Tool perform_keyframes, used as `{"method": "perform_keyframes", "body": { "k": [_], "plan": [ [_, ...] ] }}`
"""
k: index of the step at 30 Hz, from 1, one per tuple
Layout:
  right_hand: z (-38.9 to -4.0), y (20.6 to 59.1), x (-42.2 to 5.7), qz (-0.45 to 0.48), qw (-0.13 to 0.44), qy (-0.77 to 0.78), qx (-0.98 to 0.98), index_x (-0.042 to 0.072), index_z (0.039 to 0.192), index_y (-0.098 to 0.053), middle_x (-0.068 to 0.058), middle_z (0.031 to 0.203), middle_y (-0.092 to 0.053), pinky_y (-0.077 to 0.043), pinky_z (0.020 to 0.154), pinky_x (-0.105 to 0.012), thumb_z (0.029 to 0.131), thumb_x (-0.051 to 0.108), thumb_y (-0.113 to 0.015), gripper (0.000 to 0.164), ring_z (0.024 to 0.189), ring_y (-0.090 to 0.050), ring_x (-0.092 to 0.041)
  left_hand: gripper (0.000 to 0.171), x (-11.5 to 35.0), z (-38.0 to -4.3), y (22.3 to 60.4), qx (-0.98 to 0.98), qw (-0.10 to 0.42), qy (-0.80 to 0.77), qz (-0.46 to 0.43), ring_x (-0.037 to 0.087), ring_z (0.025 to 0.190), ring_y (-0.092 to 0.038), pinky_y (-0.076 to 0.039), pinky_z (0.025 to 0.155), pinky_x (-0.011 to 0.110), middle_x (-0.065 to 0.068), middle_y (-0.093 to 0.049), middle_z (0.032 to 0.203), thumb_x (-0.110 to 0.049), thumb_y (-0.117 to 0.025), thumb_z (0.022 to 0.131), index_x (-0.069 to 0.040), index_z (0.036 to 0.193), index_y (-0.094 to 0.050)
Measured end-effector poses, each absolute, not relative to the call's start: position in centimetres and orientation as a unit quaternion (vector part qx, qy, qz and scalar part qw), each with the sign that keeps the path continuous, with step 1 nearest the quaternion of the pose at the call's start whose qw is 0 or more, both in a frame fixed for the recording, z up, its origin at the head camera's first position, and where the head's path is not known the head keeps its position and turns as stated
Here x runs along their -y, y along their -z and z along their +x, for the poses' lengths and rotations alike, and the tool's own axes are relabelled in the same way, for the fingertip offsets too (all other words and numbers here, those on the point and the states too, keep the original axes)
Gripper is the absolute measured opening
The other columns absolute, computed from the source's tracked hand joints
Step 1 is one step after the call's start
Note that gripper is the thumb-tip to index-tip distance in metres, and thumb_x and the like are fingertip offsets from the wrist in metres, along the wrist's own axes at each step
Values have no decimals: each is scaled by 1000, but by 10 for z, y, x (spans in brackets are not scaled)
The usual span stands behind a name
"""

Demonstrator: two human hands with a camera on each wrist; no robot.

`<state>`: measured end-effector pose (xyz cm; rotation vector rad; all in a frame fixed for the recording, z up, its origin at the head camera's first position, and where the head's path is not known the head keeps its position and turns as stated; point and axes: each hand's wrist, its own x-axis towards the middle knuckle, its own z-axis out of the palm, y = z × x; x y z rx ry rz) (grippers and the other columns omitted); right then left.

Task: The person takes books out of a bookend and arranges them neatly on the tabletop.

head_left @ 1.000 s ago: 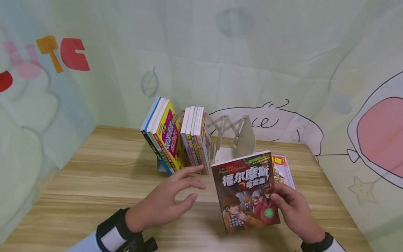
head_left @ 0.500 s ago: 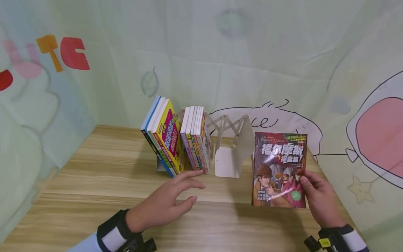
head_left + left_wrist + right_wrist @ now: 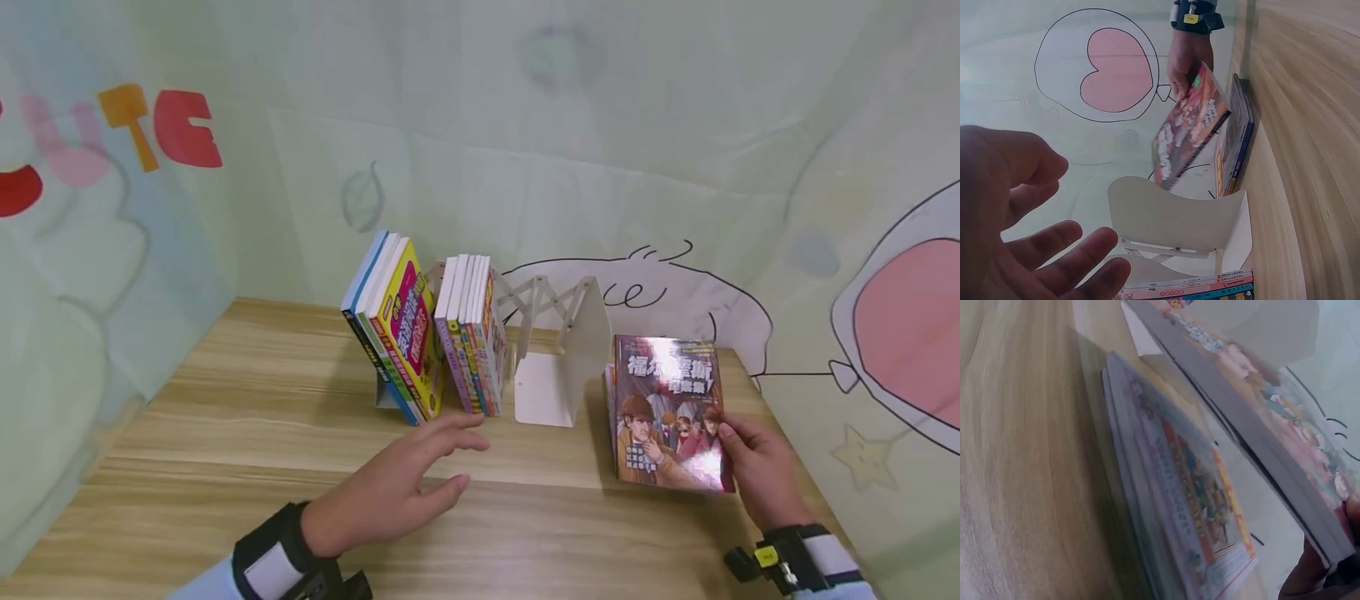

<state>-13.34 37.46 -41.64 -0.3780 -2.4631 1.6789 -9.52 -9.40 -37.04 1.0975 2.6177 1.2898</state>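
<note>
My right hand [image 3: 767, 477] pinches a dark red comic-style paperback book [image 3: 663, 425] by its right edge, thumb on the cover. In the left wrist view the book [image 3: 1188, 128] hangs tilted above a small stack of books [image 3: 1238, 134] lying on the table. The right wrist view shows a gap between the held book's page edges [image 3: 1254, 444] and the stack [image 3: 1166, 481], which has a colourful cover on top. My left hand [image 3: 393, 490] is held over the table in front of the bookshelf, fingers loosely extended with nothing in them.
A white expandable bookshelf [image 3: 543, 387] stands at the back of the wooden table [image 3: 247, 467]. Its middle holds several thin upright books [image 3: 468, 342]; larger books [image 3: 397, 333] lean at its left. A printed cloth wall [image 3: 465, 125] closes off the back and sides.
My right hand has carried the red book rightward from the middle to over the stack, then slightly lower with its cover tilting back. My left hand has stayed nearly still.
</note>
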Motion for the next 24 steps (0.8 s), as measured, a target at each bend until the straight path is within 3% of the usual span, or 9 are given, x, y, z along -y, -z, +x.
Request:
{"method": "perform_keyframes", "body": {
  "k": [2,9,12,15,22,24],
  "plan": [
    [-136,422,-377,-149,40,-529,834,-6,146,-44,15,97,-59,-52,57,-24,109,24,-39,48,74,-55,-6,37,94,-95,371,-841,14,-411,352,22,142,-43,-42,112,49,-2,-42,156,-18,-65,97,-20,133,-59],
    [-147,437,-380,-191,15,-495,847,-8,143,-47,-6,104,-64,-56,64,-24,108,27,-44,50,79,-58,-6,37,97,-94,372,-846,11,-404,347,21,142,-43,-43,111,48,-3,-42,155,-18,-66,96,-19,133,-60],
    [-149,441,-380,-200,10,-464,863,-8,143,-48,-20,120,-62,-52,63,-21,108,29,-43,51,90,-57,-15,37,97,-94,372,-847,14,-405,345,21,142,-43,-43,111,48,-4,-42,155,-18,-65,96,-21,133,-60],
    [-152,444,-378,-201,11,-430,880,-7,143,-49,-28,137,-53,-48,71,-20,108,30,-42,51,107,-52,-26,36,96,-94,373,-847,22,-404,346,21,142,-44,-43,112,48,-4,-43,155,-18,-64,97,-23,132,-60],
    [-157,447,-376,-212,20,-401,891,-7,142,-49,-31,144,-47,-43,94,-48,108,33,-42,53,120,-46,-37,33,94,-95,375,-851,38,-391,348,21,141,-45,-42,112,48,-3,-44,155,-20,-62,99,-24,132,-60],
    [-159,446,-376,-218,18,-404,888,-7,143,-49,-31,144,-47,-44,92,-47,108,34,-42,54,119,-46,-37,33,94,-95,375,-853,44,-387,348,21,141,-45,-43,112,49,-2,-44,154,-20,-62,99,-24,131,-60]
  ]
}}
